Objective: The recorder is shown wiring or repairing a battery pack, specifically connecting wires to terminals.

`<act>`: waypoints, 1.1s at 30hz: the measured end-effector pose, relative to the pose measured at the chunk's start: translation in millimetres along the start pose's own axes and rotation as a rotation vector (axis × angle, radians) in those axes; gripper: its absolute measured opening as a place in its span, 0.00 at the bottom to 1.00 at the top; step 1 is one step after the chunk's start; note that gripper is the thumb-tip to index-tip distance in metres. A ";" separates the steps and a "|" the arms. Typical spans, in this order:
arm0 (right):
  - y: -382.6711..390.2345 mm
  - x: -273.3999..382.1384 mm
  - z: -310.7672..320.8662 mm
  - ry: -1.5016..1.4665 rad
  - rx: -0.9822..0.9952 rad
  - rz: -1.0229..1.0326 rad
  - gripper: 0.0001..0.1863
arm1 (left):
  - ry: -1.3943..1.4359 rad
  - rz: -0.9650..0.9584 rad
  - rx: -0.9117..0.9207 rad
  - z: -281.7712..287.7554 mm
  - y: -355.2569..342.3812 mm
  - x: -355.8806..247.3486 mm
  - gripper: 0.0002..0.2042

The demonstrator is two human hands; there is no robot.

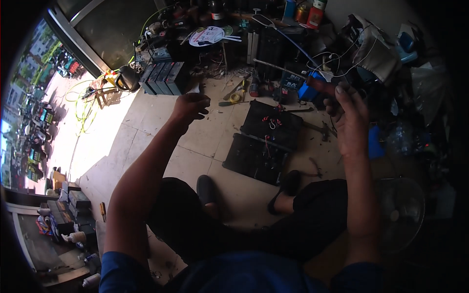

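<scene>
My right hand [345, 110] is wrapped round the red-brown handle [320, 85] of a tool, whose long metal shaft [280, 68] points up and leftward. My left hand [191, 106] is raised at the centre-left with bent fingers, pinched at a small object too unclear to name; a pale scrap shows just above it. Below and between my hands, two black battery-like cases [254, 156] lie on the tiled floor, with red terminals and short wires [271, 122] on the upper one.
Several grey batteries [161, 78] stand at the back left beside yellow cables [85, 112]. Hand tools [234, 97], a hammer [322, 132] and red pliers [312, 173] lie around the cases. Clutter lines the back and right, with a clear round fan-like object [398, 212]. A bright doorway [78, 146] opens left.
</scene>
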State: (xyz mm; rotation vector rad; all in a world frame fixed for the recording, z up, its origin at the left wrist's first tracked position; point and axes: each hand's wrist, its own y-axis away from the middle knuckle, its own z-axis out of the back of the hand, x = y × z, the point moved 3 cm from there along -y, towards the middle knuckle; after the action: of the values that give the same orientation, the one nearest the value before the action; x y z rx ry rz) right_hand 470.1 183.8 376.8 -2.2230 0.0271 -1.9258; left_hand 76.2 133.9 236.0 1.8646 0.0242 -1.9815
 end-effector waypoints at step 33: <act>-29.6 1.4 11.5 0.636 0.002 0.039 0.15 | -1.190 -0.178 -0.052 -61.8 -268.2 352.2 0.12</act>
State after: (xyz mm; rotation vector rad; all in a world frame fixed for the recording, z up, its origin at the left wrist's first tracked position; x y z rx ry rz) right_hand 478.2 214.2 381.5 -1.5033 0.1582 -2.5107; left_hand 47.0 296.1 -179.5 0.4286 -0.1054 -2.8395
